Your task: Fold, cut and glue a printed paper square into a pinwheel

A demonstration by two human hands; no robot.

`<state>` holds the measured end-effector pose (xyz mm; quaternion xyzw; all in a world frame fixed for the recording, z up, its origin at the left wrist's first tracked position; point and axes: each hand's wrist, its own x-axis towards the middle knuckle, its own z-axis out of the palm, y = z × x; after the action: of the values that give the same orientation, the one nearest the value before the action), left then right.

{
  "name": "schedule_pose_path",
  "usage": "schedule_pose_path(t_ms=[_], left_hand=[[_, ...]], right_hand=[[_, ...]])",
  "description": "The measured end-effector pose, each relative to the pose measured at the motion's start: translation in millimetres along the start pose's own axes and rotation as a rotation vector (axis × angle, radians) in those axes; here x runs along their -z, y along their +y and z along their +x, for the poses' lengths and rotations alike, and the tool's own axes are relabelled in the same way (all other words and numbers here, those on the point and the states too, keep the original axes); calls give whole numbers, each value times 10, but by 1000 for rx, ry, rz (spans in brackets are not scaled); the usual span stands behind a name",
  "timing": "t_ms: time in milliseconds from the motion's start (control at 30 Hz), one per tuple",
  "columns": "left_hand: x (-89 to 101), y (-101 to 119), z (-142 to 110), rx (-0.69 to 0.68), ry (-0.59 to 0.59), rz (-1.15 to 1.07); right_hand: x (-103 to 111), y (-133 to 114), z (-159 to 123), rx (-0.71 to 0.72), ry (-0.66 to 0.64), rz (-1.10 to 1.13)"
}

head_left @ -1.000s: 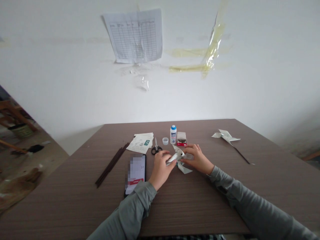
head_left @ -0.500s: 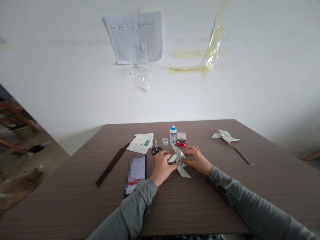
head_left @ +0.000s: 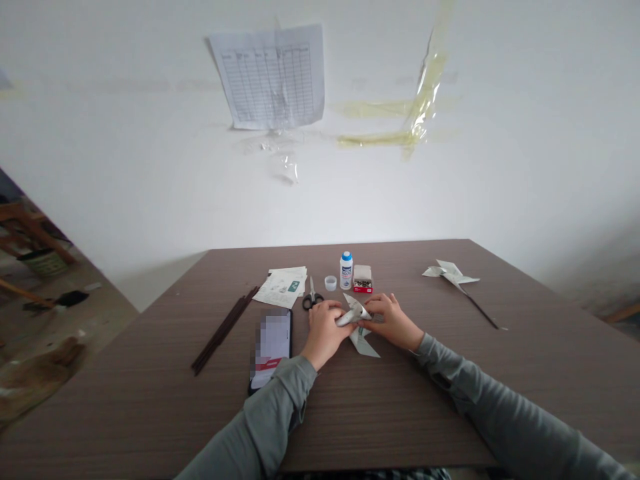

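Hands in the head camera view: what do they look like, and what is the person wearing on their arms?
The left hand and the right hand are both bare, with no gloves, and no watch or ring shows. The left sleeve and the right sleeve are long, loose and grey-green, with soft wrinkles, and reach the wrists.

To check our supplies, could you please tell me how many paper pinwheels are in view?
2. One pinwheel is held between the left hand and right hand, partly hidden by them. The other pinwheel lies towards the right of the table, with a dark stick.
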<state>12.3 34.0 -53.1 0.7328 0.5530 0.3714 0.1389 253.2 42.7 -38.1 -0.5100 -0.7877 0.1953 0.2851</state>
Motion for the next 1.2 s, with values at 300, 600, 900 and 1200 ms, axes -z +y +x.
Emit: schedule_pose_path(t_ms=[300, 600, 900, 1200], left_hand=[[-44, -49, 2, 10, 14, -7], [-35, -42, 4, 13, 14, -1], [-69, -90, 7, 11, 28, 1], [-118, -75, 13, 19, 28, 20]], right_hand=[[-33, 33, 13, -13, -58, 19], [0, -13, 40, -50, -90, 23], [-41, 46, 45, -41, -72, 53], [-49, 60, 57, -18, -60, 75]])
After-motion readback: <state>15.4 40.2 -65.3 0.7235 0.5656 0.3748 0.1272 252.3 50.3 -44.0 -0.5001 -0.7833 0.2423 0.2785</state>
